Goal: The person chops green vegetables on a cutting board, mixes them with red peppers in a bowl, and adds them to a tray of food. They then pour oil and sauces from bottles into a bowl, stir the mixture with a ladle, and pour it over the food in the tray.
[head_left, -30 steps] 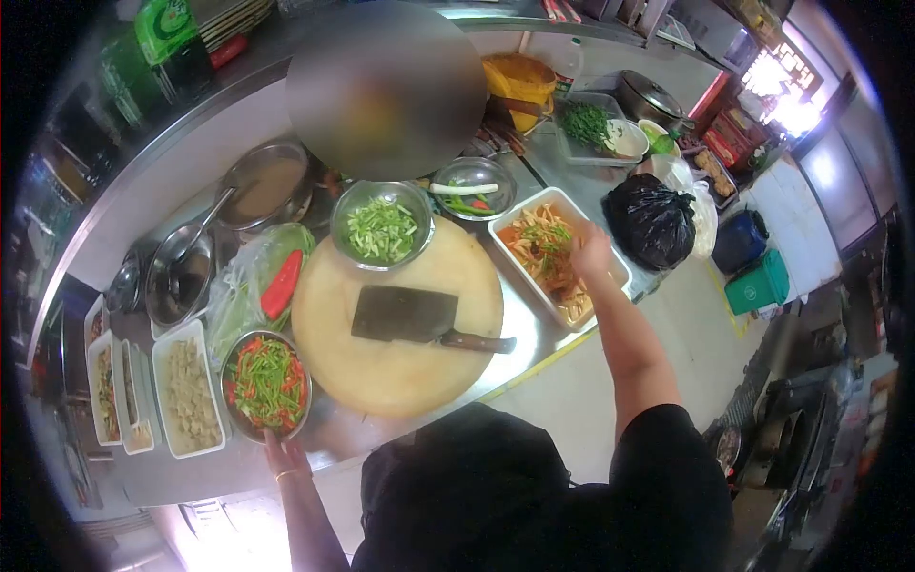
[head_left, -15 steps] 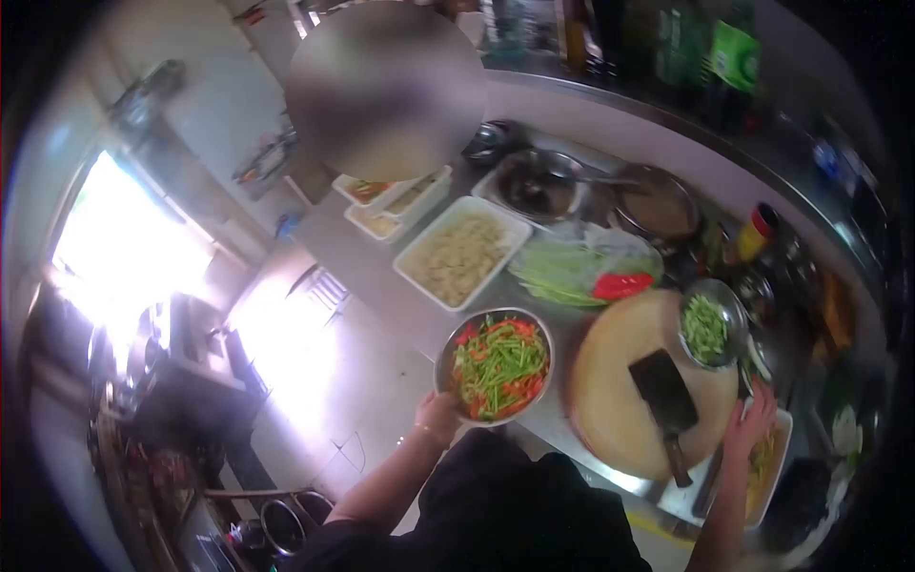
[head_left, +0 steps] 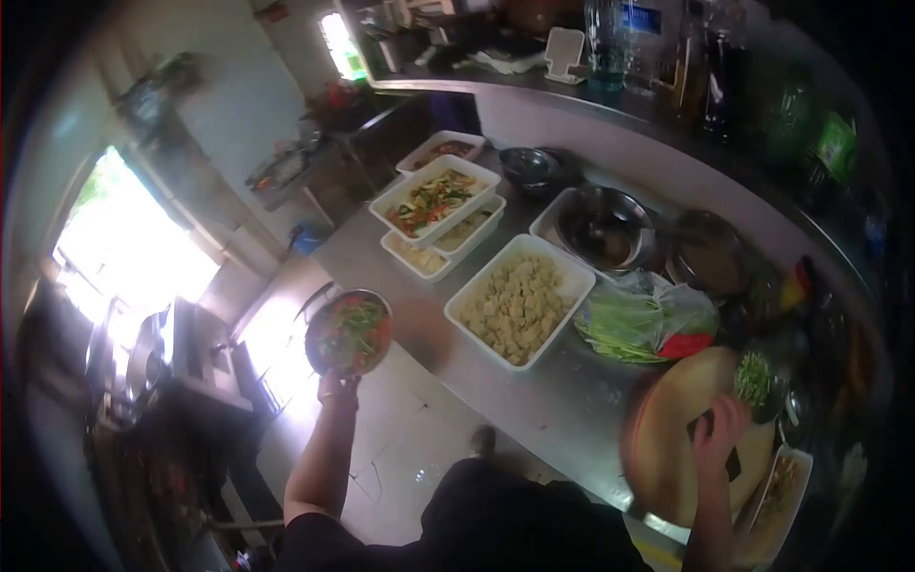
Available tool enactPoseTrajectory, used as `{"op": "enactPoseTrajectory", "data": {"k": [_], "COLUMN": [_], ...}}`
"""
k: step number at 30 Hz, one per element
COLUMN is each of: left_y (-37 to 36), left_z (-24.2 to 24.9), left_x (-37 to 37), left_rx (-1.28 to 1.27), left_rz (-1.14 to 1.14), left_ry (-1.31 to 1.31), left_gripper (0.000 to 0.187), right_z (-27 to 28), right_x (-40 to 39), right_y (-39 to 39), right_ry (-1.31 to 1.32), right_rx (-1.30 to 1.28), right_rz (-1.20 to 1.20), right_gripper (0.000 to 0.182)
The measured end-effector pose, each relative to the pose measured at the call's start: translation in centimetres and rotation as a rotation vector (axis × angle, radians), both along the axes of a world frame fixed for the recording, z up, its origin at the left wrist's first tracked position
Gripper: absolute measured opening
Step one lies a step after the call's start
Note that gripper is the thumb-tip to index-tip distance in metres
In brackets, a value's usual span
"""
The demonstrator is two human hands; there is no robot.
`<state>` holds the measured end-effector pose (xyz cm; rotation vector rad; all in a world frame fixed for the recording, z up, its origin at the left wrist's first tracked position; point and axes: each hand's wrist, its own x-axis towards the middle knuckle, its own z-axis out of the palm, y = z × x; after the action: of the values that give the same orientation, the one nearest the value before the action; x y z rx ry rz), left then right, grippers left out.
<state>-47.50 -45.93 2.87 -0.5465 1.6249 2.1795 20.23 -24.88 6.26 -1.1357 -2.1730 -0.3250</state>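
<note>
My left hand (head_left: 339, 385) grips the near rim of a metal bowl (head_left: 349, 333), which holds sliced green and red vegetables. The bowl is over the floor, left of the metal counter. My right hand (head_left: 722, 425) is above the round wooden chopping board (head_left: 675, 419), its fingers bent and partly blurred. Under it lies a dark cleaver (head_left: 733, 465), mostly covered by the hand. Whether the fingers touch the cleaver is unclear. Just beyond the hand is a bowl of chopped greens (head_left: 753, 378).
On the counter (head_left: 562, 419) are a white tray of pale cubes (head_left: 515, 301), stacked vegetable trays (head_left: 436, 203), bagged greens (head_left: 634, 324) and metal bowls (head_left: 604, 229). A long tray (head_left: 783, 491) sits right of the board. Bottles (head_left: 691, 71) line the shelf.
My left hand has carried the vegetable bowl leftward, off the counter's edge. My right hand has moved from beside the board to above the cleaver. The view has shifted.
</note>
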Motion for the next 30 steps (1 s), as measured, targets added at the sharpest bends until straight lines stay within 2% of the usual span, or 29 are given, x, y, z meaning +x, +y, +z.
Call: {"op": "enactPoseTrajectory", "data": {"k": [1,3,5,9,12,13,14,15,18,21,23,26,27,28,29,30], "left_y": [0.7,3.3,6.3,11.9,15.4,16.0,16.9,18.0,20.6,22.0,21.7,19.6,19.2,18.9,19.6,20.9], "left_z": [-2.2,-5.7,-8.0,-11.7,-15.3,-15.3,-15.9,-14.7,-12.6,-9.0,-7.3,-5.1,-4.7,-5.9,-4.2,-4.1], "left_x": [-3.6,-10.7,-16.9,-26.0,-31.5,-32.1,-32.5,-31.4,-31.1,-26.9,-23.9,-15.1,-12.5,-11.4,-7.7,-5.3], "left_rx": [0.052,0.180,0.164,0.171,0.209,0.247,0.251,0.248,0.194,0.022,0.068,0.265,0.223,0.005,-0.005,0.066], "left_rz": [-0.046,-0.021,-0.084,-0.210,-0.402,-0.580,-0.450,-0.304,-0.226,-0.165,-0.208,-0.384,-0.423,-0.455,-0.507,-0.618], "left_ry": [0.092,0.021,0.042,0.058,0.157,0.362,0.185,0.016,-0.152,0.028,0.066,0.003,-0.024,-0.059,-0.028,-0.041], "left_gripper": [0.049,0.049,0.049,0.049,0.049,0.049,0.048,0.048,0.045,0.047,0.038,0.028,0.026,0.021,0.024,0.019], "right_z": [-0.3,-1.2,-0.3,2.4,2.5,2.4,2.2,1.7,0.7,0.2,0.3,0.9,1.0,1.0,0.8,0.4], "right_x": [-1.4,-5.3,-11.1,-19.0,-19.8,-20.0,-19.8,-19.4,-19.1,-20.0,-20.2,-20.1,-19.8,-19.3,-18.6,-17.6], "right_y": [-0.2,-0.8,-1.0,-0.7,-1.8,-1.8,-2.2,-3.0,-4.5,-4.5,-4.6,-4.4,-4.5,-4.7,-5.0,-5.2], "right_ry": [0.003,-0.039,-0.130,-0.192,-0.199,-0.199,-0.212,-0.222,-0.270,-0.262,-0.238,-0.208,-0.186,-0.164,-0.162,-0.165], "right_rx": [-0.028,-0.082,-0.184,-0.296,-0.390,-0.415,-0.428,-0.443,-0.482,-0.484,-0.497,-0.511,-0.508,-0.507,-0.508,-0.508], "right_rz": [-0.001,0.005,-0.056,-0.006,-0.074,-0.095,-0.144,-0.176,-0.217,-0.229,-0.235,-0.286,-0.297,-0.304,-0.318,-0.322], "right_gripper": [0.042,0.037,0.031,0.032,0.032,0.032,0.032,0.031,0.029,0.028,0.027,0.027,0.024,0.021,0.019,0.017]}}
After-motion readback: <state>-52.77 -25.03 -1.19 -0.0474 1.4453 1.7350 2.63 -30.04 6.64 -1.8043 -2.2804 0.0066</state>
